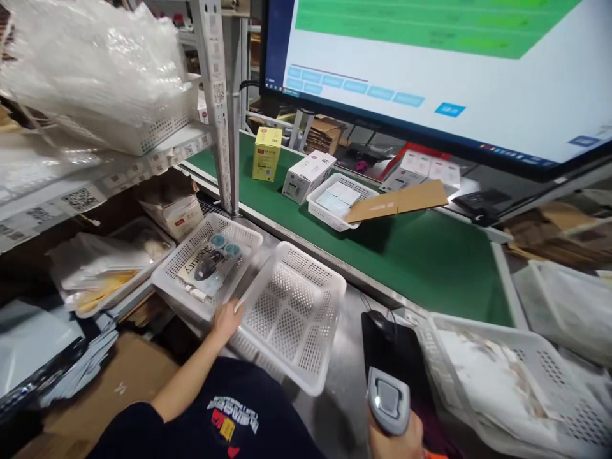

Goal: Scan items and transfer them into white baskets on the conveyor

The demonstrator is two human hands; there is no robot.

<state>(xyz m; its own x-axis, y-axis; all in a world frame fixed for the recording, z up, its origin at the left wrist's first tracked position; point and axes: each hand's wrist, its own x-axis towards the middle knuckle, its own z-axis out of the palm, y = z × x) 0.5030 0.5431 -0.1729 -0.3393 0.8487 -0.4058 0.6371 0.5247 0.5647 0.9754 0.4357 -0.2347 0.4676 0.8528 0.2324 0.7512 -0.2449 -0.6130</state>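
Note:
My left hand (226,320) grips the near left edge of an empty white perforated basket (306,357), which tilts on the steel worktop. Just left of it sits a second white basket (176,271) holding a packaged item with round blue parts (210,262). My right hand (396,443) shows only at the bottom edge, closed round the handle of a grey barcode scanner (388,398). A black mouse pad with a mouse (382,322) lies just beyond the scanner.
A green conveyor belt (421,255) carries a yellow box (266,153), a white box (307,175), a small basket (335,201) and a cardboard sheet (399,199). A large monitor (430,70) hangs above. Shelving with bags stands left; a basket of bags (507,382) lies right.

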